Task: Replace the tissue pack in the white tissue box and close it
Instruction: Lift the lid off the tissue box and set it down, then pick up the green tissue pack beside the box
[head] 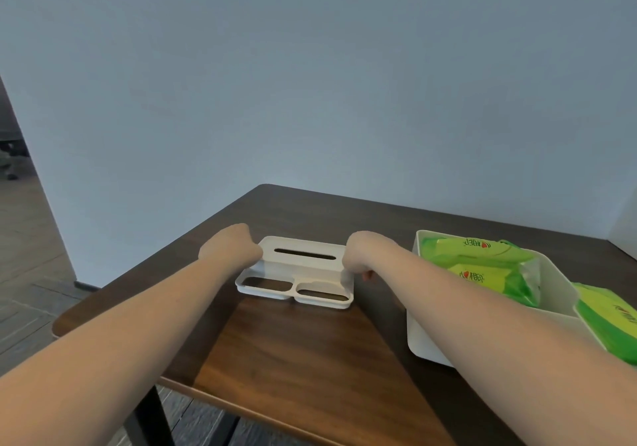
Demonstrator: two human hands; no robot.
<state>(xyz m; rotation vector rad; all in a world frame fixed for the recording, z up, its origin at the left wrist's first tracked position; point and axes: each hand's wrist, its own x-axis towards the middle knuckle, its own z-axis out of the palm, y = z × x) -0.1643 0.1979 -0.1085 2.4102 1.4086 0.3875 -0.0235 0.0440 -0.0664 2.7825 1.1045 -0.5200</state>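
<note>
The white tissue box (303,266) stands on the dark wooden table (303,359), with a dark slot on its raised top and two open compartments along its near side. My left hand (231,247) grips the box's left end, fingers curled around it. My right hand (362,254) grips the right end in the same way. No tissue shows through the slot. Green tissue packs (482,259) lie in a white bin (555,294) to the right, and another green pack (610,321) rests at that bin's near right side.
A grey wall rises behind the table and meets it at the far edge. The table's left edge and near edge drop to a tiled floor (31,290). A black table leg (148,421) shows below the near edge.
</note>
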